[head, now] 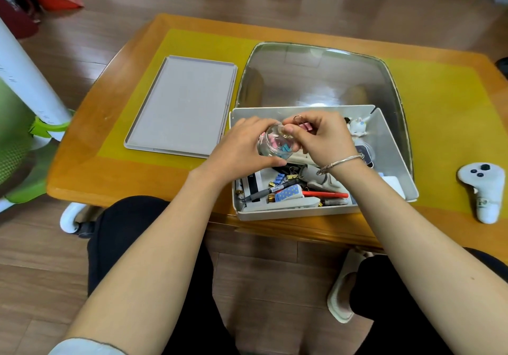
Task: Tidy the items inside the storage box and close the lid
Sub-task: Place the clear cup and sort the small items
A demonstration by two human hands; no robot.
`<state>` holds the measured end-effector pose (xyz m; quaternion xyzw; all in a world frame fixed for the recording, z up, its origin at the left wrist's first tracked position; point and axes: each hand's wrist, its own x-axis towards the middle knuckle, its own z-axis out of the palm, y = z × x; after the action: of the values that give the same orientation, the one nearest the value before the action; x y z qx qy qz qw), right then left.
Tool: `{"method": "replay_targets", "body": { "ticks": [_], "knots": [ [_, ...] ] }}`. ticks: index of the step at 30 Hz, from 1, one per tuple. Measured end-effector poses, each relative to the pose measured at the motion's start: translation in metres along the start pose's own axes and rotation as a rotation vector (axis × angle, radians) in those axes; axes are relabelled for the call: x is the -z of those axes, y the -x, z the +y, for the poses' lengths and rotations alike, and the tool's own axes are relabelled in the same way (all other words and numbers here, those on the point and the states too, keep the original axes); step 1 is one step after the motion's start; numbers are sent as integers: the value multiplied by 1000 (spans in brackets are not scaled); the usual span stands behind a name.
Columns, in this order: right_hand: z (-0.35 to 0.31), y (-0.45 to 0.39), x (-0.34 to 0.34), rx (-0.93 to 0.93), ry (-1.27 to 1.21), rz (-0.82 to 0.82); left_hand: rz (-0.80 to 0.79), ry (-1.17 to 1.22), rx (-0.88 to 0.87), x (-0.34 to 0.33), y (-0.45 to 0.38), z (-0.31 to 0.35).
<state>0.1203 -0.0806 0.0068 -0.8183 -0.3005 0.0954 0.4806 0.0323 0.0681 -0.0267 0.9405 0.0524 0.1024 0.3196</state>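
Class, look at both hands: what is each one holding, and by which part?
The left hand grips a small clear jar round its side. The right hand pinches a pink binder clip by its wire handles, at the jar's mouth.

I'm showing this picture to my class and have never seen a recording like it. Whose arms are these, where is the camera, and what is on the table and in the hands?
There is no machine: the one camera sits on a person's head, looking down at their own arms. The left hand grips a small clear jar of coloured binder clips. The right hand pinches a pink clip at its mouth. Below them, on the table, stands an open storage box of pens and batteries. Its lid lies left.
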Motion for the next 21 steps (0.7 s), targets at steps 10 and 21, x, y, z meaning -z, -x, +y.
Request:
{"method": "replay_targets", "body": {
  "ticks": [10,21],
  "knots": [
    [-1,5,12,135,125,5,-8,-4,24,-2,-1,-4],
    [-3,3,7,57,89,94,-1,23,36,-2,-1,-4]
  ]
}}
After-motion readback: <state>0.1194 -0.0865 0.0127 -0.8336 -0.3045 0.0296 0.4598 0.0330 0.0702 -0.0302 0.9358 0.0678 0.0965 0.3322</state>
